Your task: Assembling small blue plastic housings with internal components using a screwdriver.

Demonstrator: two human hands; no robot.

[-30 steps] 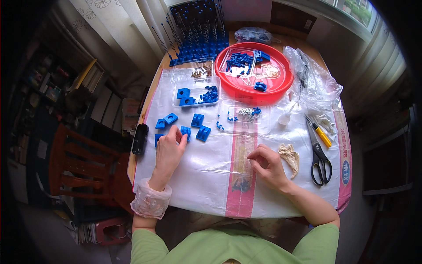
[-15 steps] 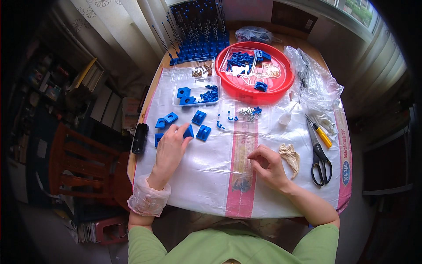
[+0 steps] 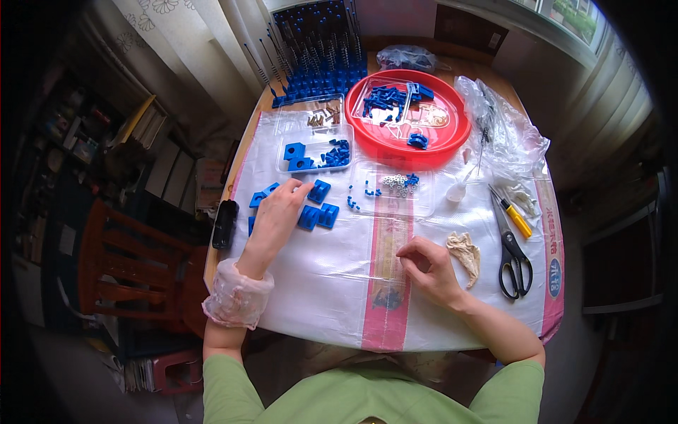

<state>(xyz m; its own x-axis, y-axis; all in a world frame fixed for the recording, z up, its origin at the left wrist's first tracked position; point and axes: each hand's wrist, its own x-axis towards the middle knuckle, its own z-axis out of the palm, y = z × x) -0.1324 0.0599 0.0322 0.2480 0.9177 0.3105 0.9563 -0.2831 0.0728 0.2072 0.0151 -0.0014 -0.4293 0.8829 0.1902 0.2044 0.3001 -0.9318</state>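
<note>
My left hand [image 3: 281, 206] reaches over a group of blue plastic blocks, its fingers partly spread and nothing visible in them. Its fingertips are beside a grooved blue block [image 3: 319, 190], perhaps touching it. Just right of the hand, two more grooved blocks, one at the left [image 3: 308, 218] and one at the right [image 3: 328, 215], sit side by side. Other blue blocks [image 3: 258, 200] are partly covered by the hand. My right hand [image 3: 432, 272] rests over the sheet with fingers curled and thumb close to the index finger; whatever the pinch holds, if anything, cannot be made out.
Behind the blocks are a clear box [image 3: 281, 168] of blue parts, a clear tray [image 3: 424, 210] of small rings and a red basin [image 3: 458, 145]. Blue spring-topped pieces [image 3: 318, 81] stand far left. On the right lie a cloth [image 3: 462, 253], scissors [image 3: 514, 265] and a yellow-handled tool [image 3: 519, 220].
My left hand has moved a little away from me, from the nearer block to the grooved one behind. The nearer block now sits beside its neighbour. My right hand stays almost still.
</note>
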